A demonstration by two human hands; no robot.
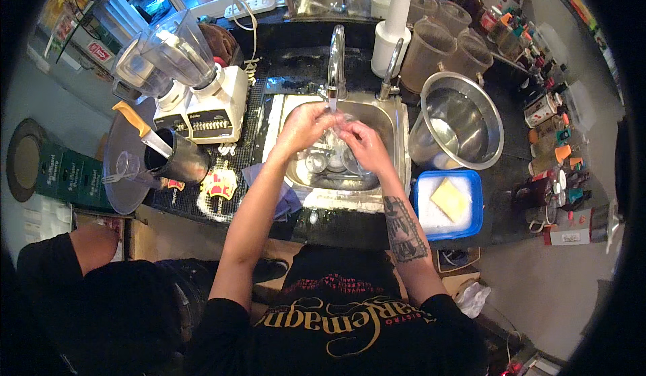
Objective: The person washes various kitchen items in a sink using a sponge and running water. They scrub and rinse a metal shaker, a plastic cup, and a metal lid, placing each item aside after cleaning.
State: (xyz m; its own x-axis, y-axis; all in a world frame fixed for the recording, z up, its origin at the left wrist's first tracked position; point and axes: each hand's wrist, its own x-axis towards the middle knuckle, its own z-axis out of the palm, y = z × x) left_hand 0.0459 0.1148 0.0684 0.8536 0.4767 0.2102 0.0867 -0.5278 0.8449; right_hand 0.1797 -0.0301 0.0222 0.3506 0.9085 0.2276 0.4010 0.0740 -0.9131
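Observation:
My left hand and my right hand meet under the chrome tap, above the steel sink. Fingers of both curl around a small clear piece, blurred and wet, that looks like glassware. Its exact kind is partly hidden by my fingers. Below my hands, clear glassware lies in the sink basin. To the right of the sink is a blue tub of white suds, with a yellow sponge on top.
A large steel pot holding liquid stands right of the sink, before brown tinted pitchers. On the left are two blenders, a knife in a dark container, and a blue cloth. Another person is at lower left.

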